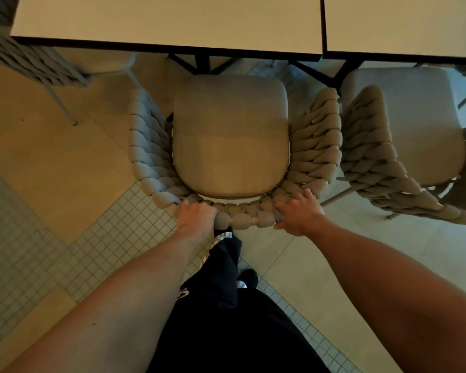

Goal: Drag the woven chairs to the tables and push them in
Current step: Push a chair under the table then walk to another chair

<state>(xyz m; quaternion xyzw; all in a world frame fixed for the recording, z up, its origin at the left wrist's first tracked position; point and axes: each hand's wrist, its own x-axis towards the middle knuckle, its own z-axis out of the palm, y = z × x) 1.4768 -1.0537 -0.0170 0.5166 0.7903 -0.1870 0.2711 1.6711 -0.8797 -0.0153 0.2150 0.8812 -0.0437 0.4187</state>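
A woven chair [230,135] with a beige seat cushion stands directly below me, facing the left table [167,22]. The front of its seat sits just short of the table's dark edge. My left hand [195,216] grips the chair's braided back rim on the left, fingers curled over the top. On the right of the same rim my right hand [297,211] holds on, fingers spread over the weave and thumb at the outside.
A second woven chair [404,127] stands close on the right, at the right table [404,22], almost touching the first. Another woven chair back [30,57] shows at the upper left. Black table legs [202,63] rise ahead of the seat. My dark-trousered legs [226,305] stand behind the chair.
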